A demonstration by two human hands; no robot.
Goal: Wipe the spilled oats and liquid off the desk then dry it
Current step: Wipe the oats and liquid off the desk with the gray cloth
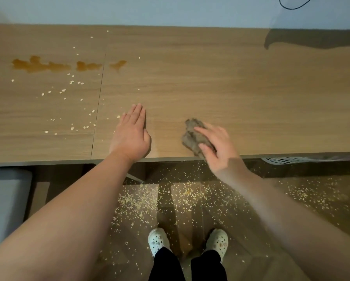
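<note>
— Grip first: what is the right hand (220,151) doing?
— It is pressing on the crumpled brown cloth (192,136), fingers spread and lying over it rather than curling round it. The cloth is sitting at the near edge of the desk (210,82).
— And the left hand (130,136)?
— It is lying flat and open on the wood at nine o'clock from the cloth, holding nothing.
— The spill?
— Brown liquid (40,65) is pooling at ten o'clock, well apart from the cloth, with oats (76,83) lying scattered between it and the left hand. More oats are littering the floor (251,250) at six o'clock, around the person's shoes (157,239).
</note>
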